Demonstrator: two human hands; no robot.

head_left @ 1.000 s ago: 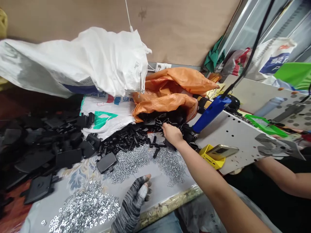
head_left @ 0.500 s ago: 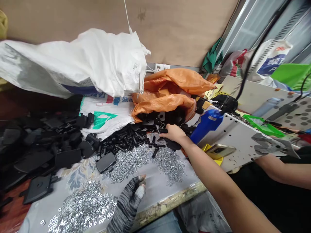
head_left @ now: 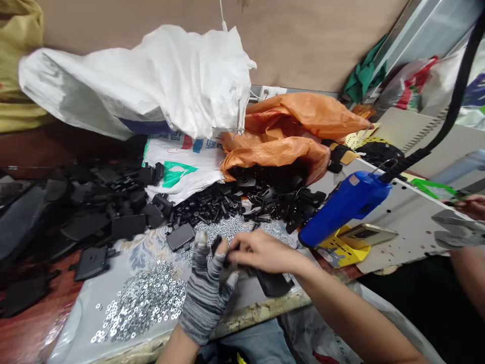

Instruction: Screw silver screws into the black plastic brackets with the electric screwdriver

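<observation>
My left hand, in a grey striped fingerless glove, is raised at the front of the table. A small black plastic part shows between its fingers and thumb. My bare right hand meets it from the right, fingertips pinched close to that small part. A flat black plastic part juts out below my right palm, held by the hand. The contact between the fingers is partly hidden and blurred. Behind both hands lie small silver screws; silver washers are heaped left of my glove.
Black plastic parts are piled at the left, and smaller ones before the orange sack. A white sack stands behind. A blue electric screwdriver hangs at the right, near a phone. Another person's hand is at far right.
My right hand has come back from the black parts pile to my left hand, bringing black parts. My left hand has risen and now grips a small black part. The view has shifted.
</observation>
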